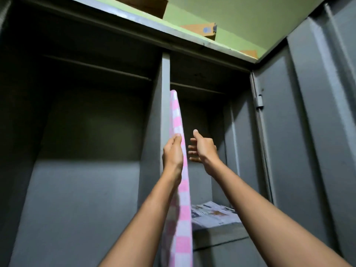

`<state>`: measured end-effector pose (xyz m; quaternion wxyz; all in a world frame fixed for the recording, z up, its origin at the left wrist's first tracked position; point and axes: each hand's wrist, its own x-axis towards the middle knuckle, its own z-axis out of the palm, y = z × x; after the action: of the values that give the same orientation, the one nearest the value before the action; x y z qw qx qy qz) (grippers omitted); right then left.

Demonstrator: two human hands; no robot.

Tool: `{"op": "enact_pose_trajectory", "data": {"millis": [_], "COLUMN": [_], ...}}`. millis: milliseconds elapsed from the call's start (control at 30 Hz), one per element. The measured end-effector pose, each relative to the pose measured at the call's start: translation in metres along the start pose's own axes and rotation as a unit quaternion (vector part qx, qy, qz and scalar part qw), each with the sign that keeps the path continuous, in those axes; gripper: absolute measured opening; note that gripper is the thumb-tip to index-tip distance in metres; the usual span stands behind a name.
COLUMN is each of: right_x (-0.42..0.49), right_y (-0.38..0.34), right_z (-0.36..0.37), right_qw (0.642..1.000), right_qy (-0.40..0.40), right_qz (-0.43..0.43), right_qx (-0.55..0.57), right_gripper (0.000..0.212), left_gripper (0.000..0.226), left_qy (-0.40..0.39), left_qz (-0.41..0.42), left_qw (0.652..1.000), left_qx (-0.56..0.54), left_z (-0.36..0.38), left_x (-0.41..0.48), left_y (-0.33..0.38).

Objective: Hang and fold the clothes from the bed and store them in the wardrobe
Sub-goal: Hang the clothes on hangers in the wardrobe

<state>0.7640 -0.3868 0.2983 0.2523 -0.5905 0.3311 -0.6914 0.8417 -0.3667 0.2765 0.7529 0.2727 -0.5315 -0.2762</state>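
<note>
At the open wardrobe (165, 74), right-hand compartment, we note: the pink-and-white checked cloth (178, 116) is held up edge-on, its top end just below the hanging rail (198, 87) and not visibly on it. The left hand (172, 153) grips the cloth partway down, thumb on the near face and the other fingers hidden behind the fabric. The right hand (204, 149) holds nothing: thumb raised, fingers stretched out toward the cloth, just beside it but apart. We cannot tell whether a hanger is inside the cloth. Both rails, including the left one (96, 68), carry no garments that we can see. The shelf (219, 234) below holds only a sheet of newspaper (213, 212). We judge the task to be at an early stage: this looks like the first item going in, hanging not yet done. The bed and remaining clothes are out of view, so what is left cannot be counted.
</note>
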Motion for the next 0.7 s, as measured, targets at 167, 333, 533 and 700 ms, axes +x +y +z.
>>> {"op": "enact_pose_trajectory", "data": {"millis": [167,333,533,700], "right_x": [-0.047,-0.113,-0.204,-0.285], "right_y": [0.001,-0.014,-0.036,-0.069], "right_z": [-0.059,-0.127,-0.223,-0.321], "right_qw": [0.993,0.987,0.985,0.97], "right_qy": [-0.038,-0.018,0.047,0.161], "right_qz": [0.102,0.151,0.166,0.178], "right_qx": [0.04,0.046,0.012,-0.046], "right_gripper": [0.055,0.068,0.069,0.067], "left_gripper": [0.04,0.041,0.043,0.043], "left_qy": [-0.02,-0.063,-0.126,-0.206], "left_qz": [-0.003,-0.062,-0.121,-0.201], "left_qw": [0.999,0.992,0.975,0.942], "left_qx": [-0.038,-0.093,-0.137,-0.176], "left_z": [0.028,0.063,0.12,0.177], "left_x": [-0.056,-0.124,-0.225,-0.331], "left_y": [0.006,0.012,0.024,0.035]}}
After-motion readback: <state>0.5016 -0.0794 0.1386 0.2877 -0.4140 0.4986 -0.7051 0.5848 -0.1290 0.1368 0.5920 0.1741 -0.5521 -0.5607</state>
